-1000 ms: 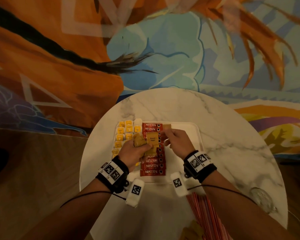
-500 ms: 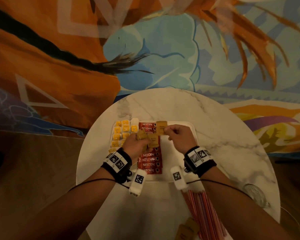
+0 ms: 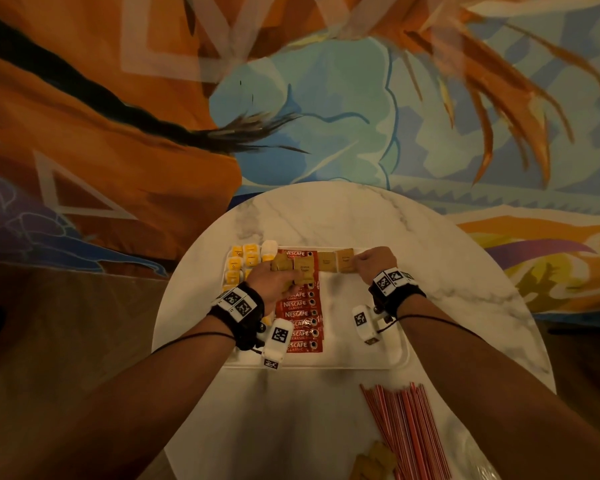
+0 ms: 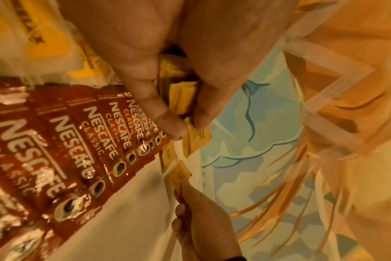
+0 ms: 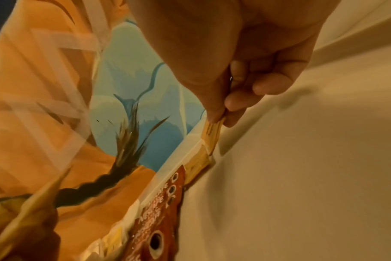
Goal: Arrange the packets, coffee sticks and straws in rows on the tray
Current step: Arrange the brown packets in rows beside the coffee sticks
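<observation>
A white tray (image 3: 368, 355) lies on the round marble table. Yellow packets (image 3: 245, 258) fill its far left; a column of red Nescafe coffee sticks (image 3: 302, 323) lies beside them. My left hand (image 3: 274, 280) grips a small stack of brown sugar packets (image 3: 303, 270) over the sticks. One brown packet (image 3: 326, 262) lies at the tray's far edge. My right hand (image 3: 368, 263) pinches another brown packet (image 3: 346, 260) just right of it, low at the far rim. Thumb and finger clamp that brown packet (image 5: 211, 131) in the right wrist view. Red straws (image 3: 406, 427) lie on the table at the near right.
More brown packets (image 3: 373, 464) lie on the table beside the straws, near the front edge. A clear plastic wrapper (image 3: 478, 459) sits at the near right. The tray's right half is bare white. A painted mural wall stands behind the table.
My right hand has moved right along the tray's far edge with a brown packet; one brown packet now lies beside the coffee sticks. The left hand stays over the sticks with its stack.
</observation>
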A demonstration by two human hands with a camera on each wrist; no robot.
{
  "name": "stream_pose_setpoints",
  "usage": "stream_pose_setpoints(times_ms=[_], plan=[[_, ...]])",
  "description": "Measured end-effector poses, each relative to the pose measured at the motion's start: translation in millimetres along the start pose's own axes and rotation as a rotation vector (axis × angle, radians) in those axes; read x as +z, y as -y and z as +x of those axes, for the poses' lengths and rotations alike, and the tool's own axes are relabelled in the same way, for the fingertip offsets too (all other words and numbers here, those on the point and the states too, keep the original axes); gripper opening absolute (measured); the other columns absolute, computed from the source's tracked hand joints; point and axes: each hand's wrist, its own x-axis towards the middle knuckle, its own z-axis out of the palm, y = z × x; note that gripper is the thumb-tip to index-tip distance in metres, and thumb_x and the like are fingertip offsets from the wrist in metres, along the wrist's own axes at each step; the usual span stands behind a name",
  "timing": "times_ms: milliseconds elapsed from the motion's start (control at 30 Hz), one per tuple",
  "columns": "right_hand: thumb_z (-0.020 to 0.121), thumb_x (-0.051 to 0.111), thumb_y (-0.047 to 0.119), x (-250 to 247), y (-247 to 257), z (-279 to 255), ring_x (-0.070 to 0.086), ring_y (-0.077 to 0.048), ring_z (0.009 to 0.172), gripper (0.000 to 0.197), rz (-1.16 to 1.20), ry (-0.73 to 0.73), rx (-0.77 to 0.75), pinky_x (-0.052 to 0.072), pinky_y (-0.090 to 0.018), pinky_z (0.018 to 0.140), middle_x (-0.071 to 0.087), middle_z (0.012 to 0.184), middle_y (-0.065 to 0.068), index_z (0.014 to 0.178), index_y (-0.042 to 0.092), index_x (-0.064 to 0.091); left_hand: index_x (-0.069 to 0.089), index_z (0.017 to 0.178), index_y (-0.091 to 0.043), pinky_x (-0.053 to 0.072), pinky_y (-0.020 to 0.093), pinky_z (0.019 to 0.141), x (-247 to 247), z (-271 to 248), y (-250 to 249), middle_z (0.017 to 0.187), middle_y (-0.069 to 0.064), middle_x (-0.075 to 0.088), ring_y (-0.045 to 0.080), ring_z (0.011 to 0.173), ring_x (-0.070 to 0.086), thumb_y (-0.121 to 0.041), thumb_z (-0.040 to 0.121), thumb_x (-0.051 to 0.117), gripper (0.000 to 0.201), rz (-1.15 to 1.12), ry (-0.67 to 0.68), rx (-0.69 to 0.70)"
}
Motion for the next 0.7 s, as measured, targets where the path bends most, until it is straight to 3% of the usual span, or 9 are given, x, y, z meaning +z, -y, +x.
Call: stream_pose_setpoints(times_ms=[167,300,400,533,700], plan=[[0.087,0.069,0.027,5.2,0.3,2.4,0.061,-0.021,0.068,0.022,-0.058,0.008,0.053,0.044,-0.025,0.058,0.074,0.082,-0.009,0.087,0.008,0.079,0.069,0.092,-0.010,0.055,0.022,0.059,-0.2,3.4,2.5,0.094,0.010,0.074,0.018,0.077,0.068,0.000,0.086,0.072,0.012,0.005,-0.012,-0.014],[0.089,0.065,0.024,6.6,2.9,1.0,0.052,-0.019,0.055,0.032,-0.089,-0.026,0.062,0.034,-0.021,0.045,0.054,0.056,-0.003,0.062,0.006,0.063,0.069,0.094,-0.009,0.056,0.022,0.061,0.8,4.1,2.7,0.096,0.011,0.074,0.019,0.078,0.068,0.000,0.087,0.070,0.012,-0.010,-0.017,-0.022],[0.087,0.067,0.026,6.5,5.1,1.9,0.060,-0.023,0.065,0.027,-0.101,0.000,0.059,0.043,-0.025,0.054,0.064,0.069,-0.008,0.077,0.002,0.072,0.069,0.095,-0.009,0.057,0.023,0.062,0.6,4.2,3.7,0.096,0.010,0.074,0.019,0.079,0.069,0.000,0.088,0.070,0.012,-0.017,-0.015,-0.027],[0.084,0.074,0.030,4.4,1.9,3.8,0.065,-0.023,0.073,0.024,-0.101,0.047,0.039,0.047,-0.025,0.059,0.072,0.082,-0.010,0.086,0.006,0.077,0.069,0.095,-0.008,0.057,0.023,0.062,0.2,4.3,3.3,0.093,0.010,0.074,0.020,0.079,0.070,0.001,0.088,0.069,0.012,-0.032,0.002,-0.039],[0.092,0.063,0.043,-1.8,7.0,-8.5,0.063,-0.022,0.083,0.036,-0.068,-0.004,-0.042,0.047,-0.027,0.072,0.066,0.085,-0.001,0.092,0.010,0.074,0.070,0.096,-0.006,0.058,0.026,0.066,-1.4,5.2,4.1,0.093,0.011,0.076,0.022,0.080,0.071,0.003,0.087,0.069,0.012,-0.027,0.016,-0.041]])
